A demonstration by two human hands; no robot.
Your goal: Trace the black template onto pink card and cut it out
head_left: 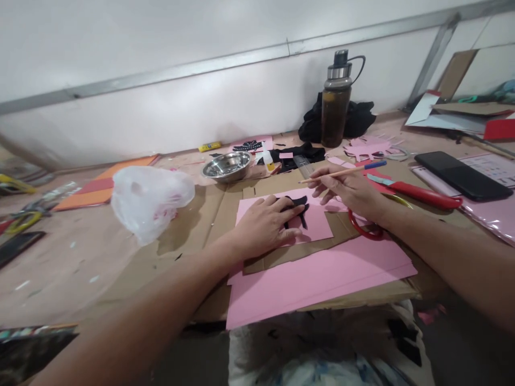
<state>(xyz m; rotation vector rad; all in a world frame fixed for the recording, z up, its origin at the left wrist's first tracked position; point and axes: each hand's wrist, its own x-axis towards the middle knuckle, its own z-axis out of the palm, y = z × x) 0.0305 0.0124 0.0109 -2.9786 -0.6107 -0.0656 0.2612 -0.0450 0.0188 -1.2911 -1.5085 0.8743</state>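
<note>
Left hand (263, 224) presses flat, fingers spread, on the small black paper cut-out (296, 206) atop the pink paper sheet (317, 222) mid-surface — thin, floppy, tear-prone, so pin it flat. Right hand (350, 190) pinches a slim wooden pencil (341, 172) just beyond.
</note>
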